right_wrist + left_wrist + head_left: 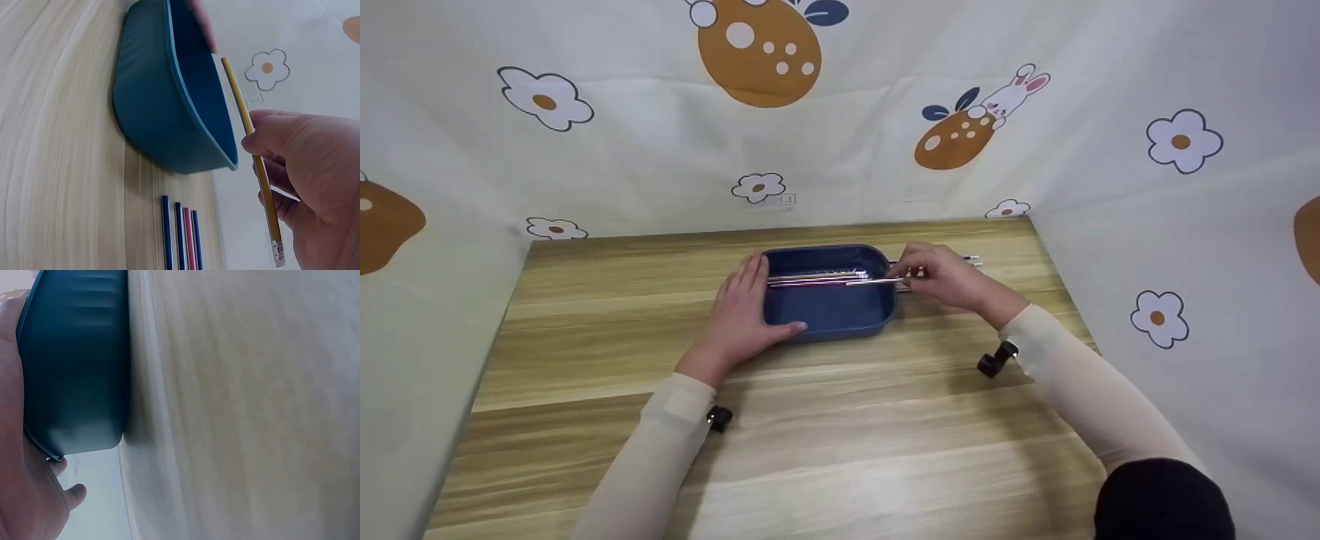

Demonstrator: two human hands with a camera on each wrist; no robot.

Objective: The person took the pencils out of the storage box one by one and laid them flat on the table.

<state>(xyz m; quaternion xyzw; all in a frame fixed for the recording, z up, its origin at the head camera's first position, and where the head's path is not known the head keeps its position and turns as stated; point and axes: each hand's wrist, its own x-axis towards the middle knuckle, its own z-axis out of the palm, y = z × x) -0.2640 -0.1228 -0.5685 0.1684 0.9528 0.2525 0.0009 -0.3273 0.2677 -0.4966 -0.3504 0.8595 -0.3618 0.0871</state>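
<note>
**A yellow pencil over the blue tray**

I found no brand, label or writing that I could read: the small grey mark on the cloth (pixel 840 172) behind the table was too small to make out, and the pale end of the pencil showed no lettering I could tell.

My right hand (pixel 949 279) pinched a yellow pencil (pixel 251 154), thumb on top and the other fingers curled beneath it. It was a thin, plain yellow stick with a whitish tip at the end nearest my palm. From my fingertips it ran out over the open blue tray (pixel 829 309), lying level above the rim; whether it touched the rim I could not tell.

The tray was a deep, rounded oblong of dark blue plastic with a thin lip, standing on the wooden table (pixel 840 450). Inside it, beyond my right fingertips, several thin sticks (pixel 810 279) already lay lengthwise.

My left hand (pixel 739 311) rested flat against the tray's left end, fingers straight and close together along the wall, thumb pressed on the near corner.

Just behind my right fingers, on the table beside the tray, lay four more pencils (pixel 180 239) side by side: three blue and one pink.
</note>
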